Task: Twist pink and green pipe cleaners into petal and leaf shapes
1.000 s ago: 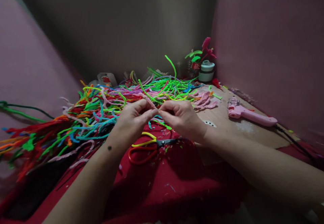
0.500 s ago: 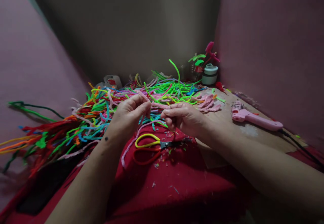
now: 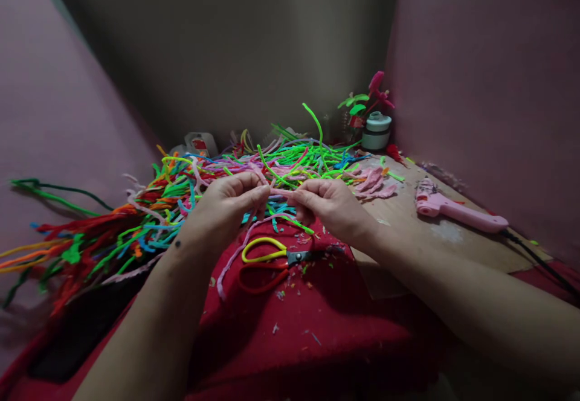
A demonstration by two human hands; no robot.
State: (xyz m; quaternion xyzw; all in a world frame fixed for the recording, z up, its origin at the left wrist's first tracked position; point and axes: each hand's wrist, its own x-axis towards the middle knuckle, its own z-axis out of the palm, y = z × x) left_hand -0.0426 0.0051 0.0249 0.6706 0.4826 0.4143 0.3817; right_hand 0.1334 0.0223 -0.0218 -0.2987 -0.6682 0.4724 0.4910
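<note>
Fingers (image 3: 259,197) are pinching a fuzzy pink strand (image 3: 281,193), and from where I'm standing it is running short and nearly level between the two hands. The left hand (image 3: 229,205) is clasping one end of that span; the right hand (image 3: 333,205) is gripping the other, its thumb pressing down from above. Unlike a second ago, the hands are no longer meeting tip to tip but keeping a gap, and the right thumb is now lying flatter over the strand. To my eye, that change is suggesting a firmer, two-sided hold for the handwork. Below the left hand, a pale pink length (image 3: 220,280) is trailing onto red cloth (image 3: 290,340); I cannot tell whether it is joining the held piece. Scissors (image 3: 292,259) are lying just this side of the grip. Beyond it and leftward, a colourful heap (image 3: 285,162) is spreading, while a pink glue gun (image 3: 462,211) is resting well to its right on a board (image 3: 401,208).
</note>
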